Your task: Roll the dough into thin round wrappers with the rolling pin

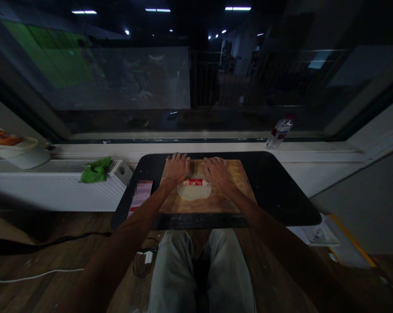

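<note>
A flat pale piece of dough lies on a wooden board set on a small black table. Across the dough's far edge rests a cylindrical roller with a red and white label. My left hand lies flat on the roller's left end, fingers stretched forward. My right hand presses flat on its right end, fingers likewise extended. Both palms hide the roller's ends.
A pink packet lies on the table's left part. A plastic water bottle stands on the window sill at the back right. A green cloth sits on the white radiator to the left, with a bowl beyond it. Cables cross the wooden floor.
</note>
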The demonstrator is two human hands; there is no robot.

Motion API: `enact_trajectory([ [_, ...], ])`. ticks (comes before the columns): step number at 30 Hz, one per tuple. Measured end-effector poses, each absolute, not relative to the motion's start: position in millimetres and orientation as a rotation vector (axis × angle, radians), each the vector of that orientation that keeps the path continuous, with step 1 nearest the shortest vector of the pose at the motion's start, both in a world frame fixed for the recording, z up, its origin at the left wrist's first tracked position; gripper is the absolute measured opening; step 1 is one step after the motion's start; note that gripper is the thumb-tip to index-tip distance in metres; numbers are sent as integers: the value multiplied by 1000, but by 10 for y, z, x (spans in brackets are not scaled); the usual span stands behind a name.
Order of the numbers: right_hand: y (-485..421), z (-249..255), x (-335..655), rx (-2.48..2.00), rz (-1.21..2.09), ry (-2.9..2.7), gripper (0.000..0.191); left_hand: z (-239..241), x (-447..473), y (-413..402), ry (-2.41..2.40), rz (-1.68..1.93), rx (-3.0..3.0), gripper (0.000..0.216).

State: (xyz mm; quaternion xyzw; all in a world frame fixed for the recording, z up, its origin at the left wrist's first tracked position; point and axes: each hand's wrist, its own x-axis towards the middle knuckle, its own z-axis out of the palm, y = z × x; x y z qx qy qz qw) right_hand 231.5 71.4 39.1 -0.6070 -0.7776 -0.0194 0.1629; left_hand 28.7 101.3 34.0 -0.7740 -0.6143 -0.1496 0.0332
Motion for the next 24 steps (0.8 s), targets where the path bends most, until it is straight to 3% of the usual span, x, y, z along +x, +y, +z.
enact_trajectory([
  [16, 567, 193, 2307, -1885, 145, -2280, 75, 340, 323, 554, -1943, -214, -2404, 54],
  [24, 83, 153, 2254, -1881, -18, -2240, 64, 222, 337, 59, -1969, -260, -2362, 47],
])
